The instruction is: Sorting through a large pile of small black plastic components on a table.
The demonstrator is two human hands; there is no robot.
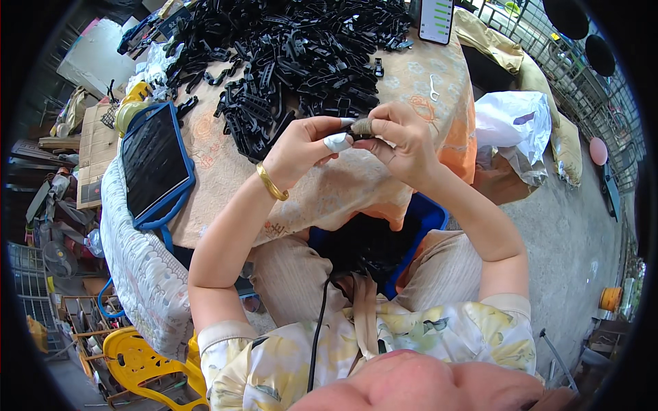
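Observation:
Both my hands meet over the near edge of a cloth-covered table point(226, 198). Between their fingertips is a small black plastic part point(357, 135), mostly hidden by the fingers. My left hand point(301, 147), with white tape on its thumb and fingertip and a gold bangle at the wrist, is closed on the part's left side. My right hand point(408, 140) pinches it from the right, and one finger is wrapped in grey-green tape. Just beyond lies a big heap of similar black plastic parts point(295, 61).
A phone point(436, 22) stands at the back right near a small white hook-shaped piece point(433, 88). At the left leans a blue-rimmed dark panel point(159, 164). A blue bin point(433, 209) holding dark pieces sits between my knees. A yellow plastic chair point(140, 363) is at lower left.

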